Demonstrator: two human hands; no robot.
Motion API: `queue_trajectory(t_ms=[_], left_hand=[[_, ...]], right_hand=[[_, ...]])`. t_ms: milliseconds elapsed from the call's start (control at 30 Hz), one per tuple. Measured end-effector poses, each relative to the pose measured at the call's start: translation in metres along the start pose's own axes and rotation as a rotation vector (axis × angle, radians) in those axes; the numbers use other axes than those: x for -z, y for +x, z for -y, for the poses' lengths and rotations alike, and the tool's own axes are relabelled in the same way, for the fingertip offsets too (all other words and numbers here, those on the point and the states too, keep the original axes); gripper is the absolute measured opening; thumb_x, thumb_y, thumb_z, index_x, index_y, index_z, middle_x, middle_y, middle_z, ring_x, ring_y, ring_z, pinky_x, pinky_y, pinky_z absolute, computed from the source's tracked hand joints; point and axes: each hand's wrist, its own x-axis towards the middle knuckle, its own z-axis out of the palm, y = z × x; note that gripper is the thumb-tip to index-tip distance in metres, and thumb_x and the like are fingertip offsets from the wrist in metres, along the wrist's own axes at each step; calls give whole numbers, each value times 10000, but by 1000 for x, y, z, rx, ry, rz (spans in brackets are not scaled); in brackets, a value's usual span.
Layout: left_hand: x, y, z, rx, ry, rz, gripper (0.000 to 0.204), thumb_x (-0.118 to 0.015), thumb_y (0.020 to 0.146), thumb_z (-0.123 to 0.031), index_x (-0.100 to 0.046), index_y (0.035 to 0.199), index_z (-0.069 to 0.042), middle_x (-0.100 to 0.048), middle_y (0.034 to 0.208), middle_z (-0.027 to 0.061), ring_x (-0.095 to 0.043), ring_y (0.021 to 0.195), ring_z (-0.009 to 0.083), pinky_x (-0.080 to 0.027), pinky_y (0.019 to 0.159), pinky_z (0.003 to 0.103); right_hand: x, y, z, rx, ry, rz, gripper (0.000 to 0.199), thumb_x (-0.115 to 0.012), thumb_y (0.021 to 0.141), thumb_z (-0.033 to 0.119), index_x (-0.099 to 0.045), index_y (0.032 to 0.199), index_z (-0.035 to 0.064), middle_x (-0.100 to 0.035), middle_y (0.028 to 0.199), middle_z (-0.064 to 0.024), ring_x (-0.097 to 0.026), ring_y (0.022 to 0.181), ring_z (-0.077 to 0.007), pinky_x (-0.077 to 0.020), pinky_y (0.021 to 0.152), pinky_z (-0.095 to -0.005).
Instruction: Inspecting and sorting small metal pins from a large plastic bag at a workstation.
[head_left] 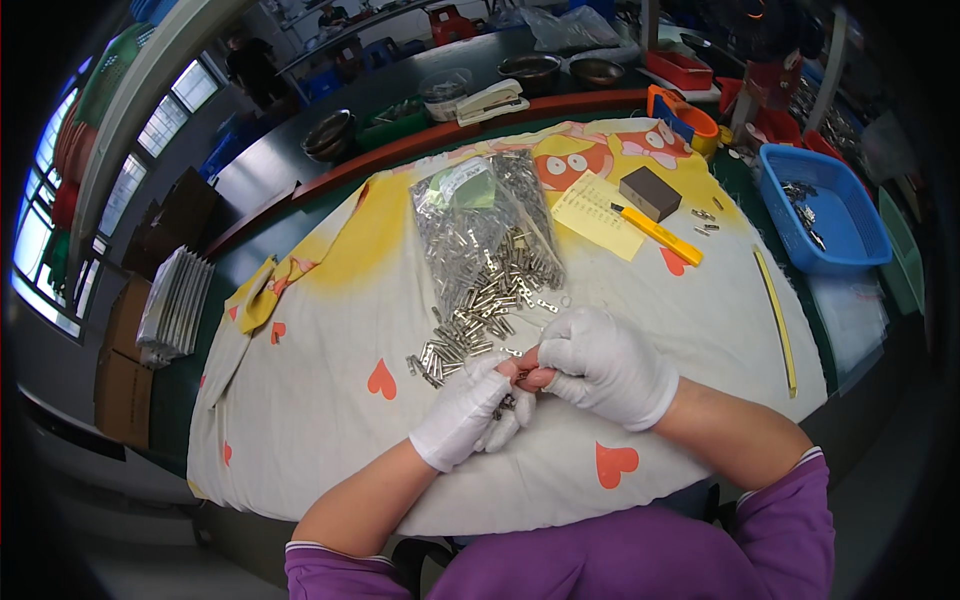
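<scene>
My left hand (pixel 470 412), in a white glove with bare fingertips, is closed around several small metal pieces (pixel 506 403) that show at its palm. My right hand (pixel 608 368), gloved the same way, meets it fingertip to fingertip. A tiny dark metal piece (pixel 521 377) is pinched between them; its shape is mostly hidden by the fingers. Just beyond my hands lies a loose heap of small silvery metal clips (pixel 465 338). It spills from the mouth of a clear plastic bag (pixel 447 245) filled with more of them.
A cloth with hearts (pixel 300 430) covers the table. Beyond the hands lie a yellow note (pixel 590 220), a dark block (pixel 650 193) and a yellow cutter knife (pixel 665 238). At right are a yellow strip (pixel 775 325) and a blue basket (pixel 860 235) holding metal parts. Bowls (pixel 530 70) stand behind.
</scene>
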Motion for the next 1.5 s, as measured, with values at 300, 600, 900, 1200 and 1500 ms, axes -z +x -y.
queue_trajectory(t_ms=[300,600,900,1200,1500], left_hand=[[4,1,1,-154,-209,82,151,-482,894,-199,-487,899,-48,-538,734,73,-385,428,89,-280,388,208],[2,3,0,-144,-173,78,172,-545,878,-248,-494,895,-84,-538,707,63,-334,390,69,-240,368,185],[1,2,0,-102,-101,88,136,-530,882,-217,-466,915,-101,-520,688,34,-351,370,65,-211,333,201],[-2,2,-2,-137,-138,38,174,-547,878,-241,-493,882,-76,-481,622,21,-323,405,63,-220,354,192],[-1,3,-1,-148,-91,71,155,-515,895,-230,-466,883,-84,-521,672,35,-356,380,65,-225,338,205]], right_hand=[[9,-7,-4,-186,-325,137,151,-664,657,146,-611,769,59,-577,761,-104,-558,779,-301,-456,685,-392],[5,-6,-4,-359,-322,203,85,-623,649,113,-607,721,71,-590,745,-148,-575,766,-317,-458,681,-413],[4,-7,-3,-262,-346,176,68,-587,665,105,-612,718,71,-589,731,-151,-581,727,-319,-460,650,-423],[4,-8,-3,-300,-253,131,53,-574,674,92,-604,698,56,-583,715,-150,-572,717,-325,-458,660,-415],[7,-5,1,-265,-317,183,57,-586,700,79,-591,732,33,-582,726,-161,-575,731,-326,-456,658,-405]])
